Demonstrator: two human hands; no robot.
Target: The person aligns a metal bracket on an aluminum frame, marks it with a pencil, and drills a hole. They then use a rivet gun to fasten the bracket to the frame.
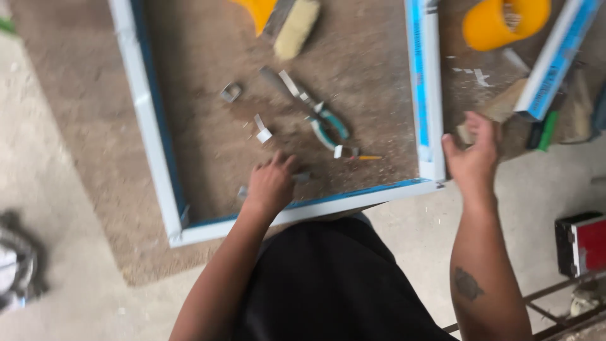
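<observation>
A white and blue frame (151,126) of plastic-wrapped profiles lies on a brown board (208,44). My left hand (271,184) is curled over a small grey metal strip (302,178) just inside the frame's near rail (353,199); the strip shows on both sides of the hand. My right hand (473,158) hovers with fingers apart beside the frame's near right corner (432,173) and holds nothing. Snips with teal handles (322,117) lie inside the frame, beyond my left hand.
Inside the frame lie a metal bracket (231,92), a white clip (262,131), an orange pencil (368,158) and a brush (295,28). A yellow cup (502,22), another profile (555,57) and a wood block (502,104) sit at right. A red and black box (584,243) stands on the floor.
</observation>
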